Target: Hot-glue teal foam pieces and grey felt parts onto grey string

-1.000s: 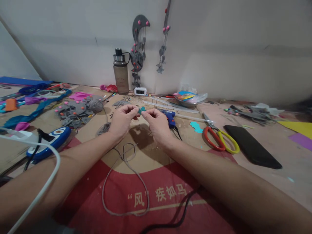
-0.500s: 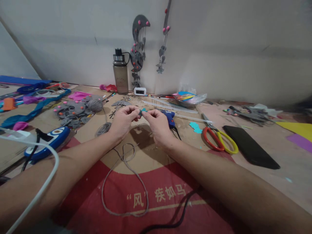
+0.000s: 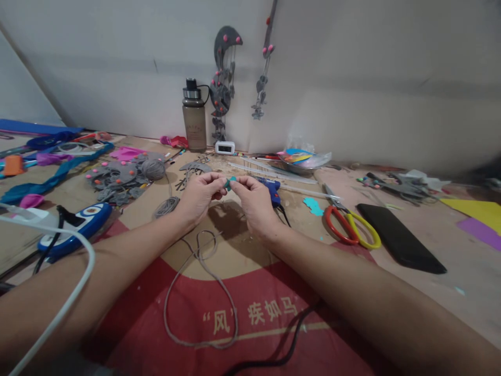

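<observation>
Between the fingertips of both hands is a small teal felt piece (image 3: 230, 183), mostly covered by the fingers. My left hand (image 3: 203, 196) pinches its left side, and my right hand (image 3: 254, 201) pinches the right side. Both are raised a little over the cardboard, casting a shadow below. A loop of grey yarn (image 3: 223, 284) lies nearer to me, and a small coil of grey yarn (image 3: 167, 207) sits left of my left hand. Just beyond my right hand is a blue glue gun (image 3: 273, 191), partly hidden. Bright turquoise pieces (image 3: 313, 206) lie to its right.
Scissors (image 3: 352, 224) and a black phone (image 3: 401, 237) lie at right. A blue power strip (image 3: 76, 230) with a white cable (image 3: 88, 261) is at left, below grey felt pieces (image 3: 113, 177). A bottle (image 3: 194, 122) and small clock (image 3: 225, 148) stand by the wall.
The teal piece has turned slightly between my fingertips, and less of it shows. Both hands stay nearly in place; the view has shifted a little.
</observation>
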Demonstrator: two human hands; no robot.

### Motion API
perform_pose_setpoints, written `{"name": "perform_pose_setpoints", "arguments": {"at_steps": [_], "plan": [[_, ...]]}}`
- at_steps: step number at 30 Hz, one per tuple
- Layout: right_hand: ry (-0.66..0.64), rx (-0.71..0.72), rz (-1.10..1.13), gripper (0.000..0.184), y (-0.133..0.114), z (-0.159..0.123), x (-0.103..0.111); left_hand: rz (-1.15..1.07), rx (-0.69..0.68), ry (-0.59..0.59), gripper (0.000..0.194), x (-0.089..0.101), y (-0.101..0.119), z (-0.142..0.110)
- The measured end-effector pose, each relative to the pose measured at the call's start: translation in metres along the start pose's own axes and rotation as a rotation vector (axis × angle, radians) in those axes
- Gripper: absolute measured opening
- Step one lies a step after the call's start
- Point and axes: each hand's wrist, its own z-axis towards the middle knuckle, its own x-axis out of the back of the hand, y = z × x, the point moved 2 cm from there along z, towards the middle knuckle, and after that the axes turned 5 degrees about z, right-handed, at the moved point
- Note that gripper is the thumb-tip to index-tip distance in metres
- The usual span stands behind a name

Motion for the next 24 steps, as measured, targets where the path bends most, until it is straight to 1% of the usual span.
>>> {"name": "perform_pose_setpoints", "arguments": {"at_steps": [5,12,19,24], "plan": [[0.052,-0.032,0.039,0.016,-0.0010,-0.0007,0.0013,-0.008,0.051,-0.048,0.017,-0.0002,-0.0018,-0.0009],[0.063,-0.038,0.065,0.017,0.0003,-0.0024,0.0014,-0.037,0.094,-0.037,0.024,-0.0019,-0.0020,-0.0032],[0.048,-0.019,0.038,0.015,0.0038,-0.0039,0.0003,0.042,0.066,0.016,0.020,-0.0014,-0.0023,-0.0042],[0.043,-0.008,0.003,0.015,0.0036,-0.0050,-0.0009,0.094,0.046,0.015,0.018,-0.0004,-0.0031,-0.0034]]}}
